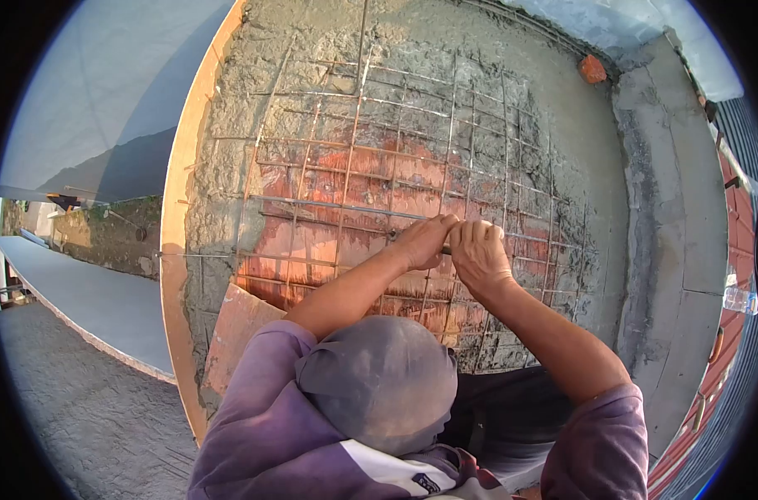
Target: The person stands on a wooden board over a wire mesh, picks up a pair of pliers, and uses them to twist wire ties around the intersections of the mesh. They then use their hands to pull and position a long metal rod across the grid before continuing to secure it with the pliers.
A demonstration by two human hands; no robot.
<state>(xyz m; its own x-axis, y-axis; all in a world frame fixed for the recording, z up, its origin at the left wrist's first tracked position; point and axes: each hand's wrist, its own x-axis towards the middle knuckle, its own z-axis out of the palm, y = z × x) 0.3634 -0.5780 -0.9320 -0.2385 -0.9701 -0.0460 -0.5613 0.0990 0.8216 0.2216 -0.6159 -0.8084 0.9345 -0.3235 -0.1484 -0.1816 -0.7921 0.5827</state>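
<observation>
1. Our left hand point(426, 242) and right hand point(481, 252) curl closed, side by side, at the rebar grid point(337, 205), amid the concrete slab point(592, 167).
2. Our fingers hide their exact grip; the cap point(379, 383) covers some near bars.

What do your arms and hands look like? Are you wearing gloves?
No gloves: my left hand and right hand are both bare. My purple left sleeve and right sleeve are short, leaving my forearms uncovered. I see nothing worn on either wrist.
</observation>
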